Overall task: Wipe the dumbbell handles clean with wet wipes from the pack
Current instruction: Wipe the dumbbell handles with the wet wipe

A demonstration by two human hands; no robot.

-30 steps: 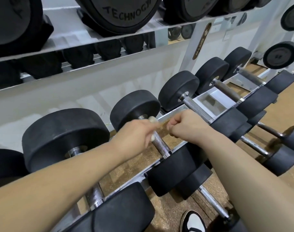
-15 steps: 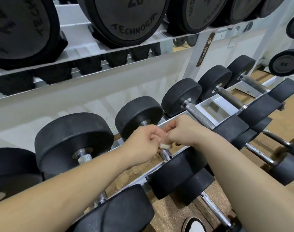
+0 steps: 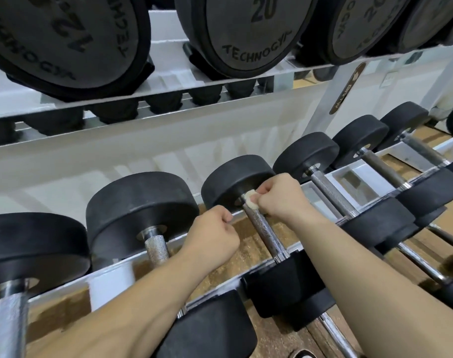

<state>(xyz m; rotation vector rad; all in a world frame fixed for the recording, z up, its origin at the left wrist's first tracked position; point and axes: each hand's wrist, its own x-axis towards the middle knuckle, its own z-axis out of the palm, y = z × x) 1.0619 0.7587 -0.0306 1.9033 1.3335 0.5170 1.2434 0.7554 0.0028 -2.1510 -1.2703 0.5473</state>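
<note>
The dumbbell being wiped lies on the lower rack, its knurled steel handle (image 3: 265, 229) running between two black heads. A small whitish wet wipe (image 3: 250, 199) is wrapped over the far end of that handle, right against the far head (image 3: 235, 182). My right hand (image 3: 281, 200) pinches the wipe there from the right side. My left hand (image 3: 212, 236) is curled into a fist just left of the handle, clear of the wipe, and nothing shows in it.
More dumbbells lie side by side along the white rack rail (image 3: 112, 282), one handle (image 3: 157, 248) to the left and another handle (image 3: 331, 193) to the right. Heavy 20 kg dumbbell heads (image 3: 246, 32) overhang from the upper shelf. Brown speckled floor shows below.
The wipe has slid up the handle to its far end with my right hand. My left hand has come off the wipe and dropped back to the left.
</note>
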